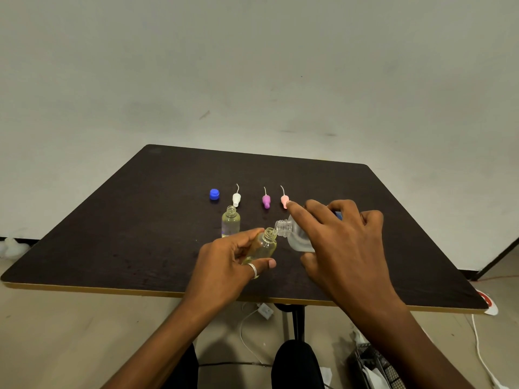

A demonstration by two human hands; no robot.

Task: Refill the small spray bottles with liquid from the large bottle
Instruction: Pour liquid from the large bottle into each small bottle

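A small spray bottle [262, 245], tilted and partly filled with yellowish liquid, is gripped around its body by the left hand [227, 262] above the near middle of the desk [112, 220], while the large bottle [295, 234] is clasped and tipped by the right hand [345, 242] so that its threaded neck touches the small mouth. Both bottles are judged light, stiff and possibly slippery if wetted, so a grip around the body, clear of the neck, seems best. Another open small bottle [230, 221] is left upright just to the left, with three spray tops and a blue cap [214, 194] farther back.
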